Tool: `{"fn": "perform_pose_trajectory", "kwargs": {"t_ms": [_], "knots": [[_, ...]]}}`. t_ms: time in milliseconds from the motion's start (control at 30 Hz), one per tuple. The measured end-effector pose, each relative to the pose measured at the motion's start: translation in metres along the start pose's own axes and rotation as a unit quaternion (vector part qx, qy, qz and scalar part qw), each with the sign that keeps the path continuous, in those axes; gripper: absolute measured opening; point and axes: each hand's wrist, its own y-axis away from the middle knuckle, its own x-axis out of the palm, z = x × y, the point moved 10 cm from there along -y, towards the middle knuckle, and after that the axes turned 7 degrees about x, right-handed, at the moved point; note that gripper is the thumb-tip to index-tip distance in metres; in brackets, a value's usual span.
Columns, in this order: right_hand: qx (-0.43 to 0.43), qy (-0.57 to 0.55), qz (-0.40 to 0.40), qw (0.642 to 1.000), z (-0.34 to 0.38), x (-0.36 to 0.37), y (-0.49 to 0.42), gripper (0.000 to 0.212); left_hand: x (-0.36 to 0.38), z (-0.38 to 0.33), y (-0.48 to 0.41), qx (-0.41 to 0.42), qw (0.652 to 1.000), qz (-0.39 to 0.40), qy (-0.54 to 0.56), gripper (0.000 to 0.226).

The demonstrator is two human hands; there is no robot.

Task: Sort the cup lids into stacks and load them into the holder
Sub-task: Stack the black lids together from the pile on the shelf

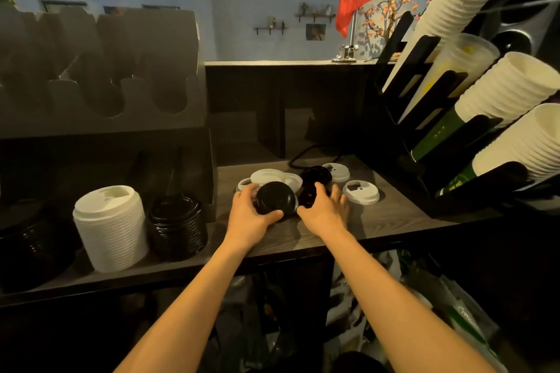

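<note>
Loose cup lids lie on the dark wooden counter [378,221]. My left hand [248,218] grips a black lid [275,198] from its left side, thumb under its near edge. My right hand [325,209] curls its fingers round a second black lid [309,195] just to the right. Behind them sits another black lid [315,176]. White lids lie around: one [268,176] behind the left hand, one [336,171] at the back, one [361,191] to the right. In the holder [209,160] at left stand a white lid stack [110,227] and a black lid stack [177,225].
A rack of slanted paper cup stacks [500,94] fills the right side, overhanging the counter. A black cable [306,154] runs along the back of the counter. A grey slotted organiser [100,70] stands above the holder. Bags and clutter [424,297] lie below the counter edge.
</note>
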Motion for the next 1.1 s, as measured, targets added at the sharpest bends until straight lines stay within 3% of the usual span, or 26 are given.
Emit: {"fn": "perform_pose_trajectory", "kwargs": {"t_ms": [67, 267, 433, 667, 767, 900, 1100], "knots": [[0.000, -0.015, 0.012, 1.000, 0.000, 0.003, -0.002, 0.081, -0.010, -0.001, -0.002, 0.015, 0.999, -0.046, 0.021, 0.079], [-0.089, -0.202, -0.085, 0.972, 0.011, -0.025, 0.007, 0.093, -0.016, 0.004, -0.006, -0.026, 0.975, -0.106, 0.191, 0.047], [-0.150, -0.253, -0.074, 0.953, 0.027, -0.028, 0.017, 0.101, -0.022, -0.013, -0.018, -0.015, 0.966, -0.147, 0.213, 0.014], [-0.194, -0.299, -0.069, 0.932, 0.032, -0.037, 0.030, 0.091, -0.023, -0.001, -0.016, -0.042, 0.973, -0.141, 0.180, 0.026], [-0.256, -0.255, -0.027, 0.932, 0.049, -0.029, 0.036, 0.088, -0.016, 0.003, -0.017, -0.070, 0.967, -0.125, 0.209, 0.024], [-0.305, -0.188, 0.029, 0.933, 0.065, -0.013, 0.043, 0.091, -0.003, 0.003, -0.012, -0.115, 0.943, -0.091, 0.298, 0.052], [-0.327, -0.153, -0.038, 0.932, 0.066, -0.020, 0.045, 0.091, 0.009, -0.003, -0.007, -0.094, 0.931, -0.035, 0.351, 0.034]]}}
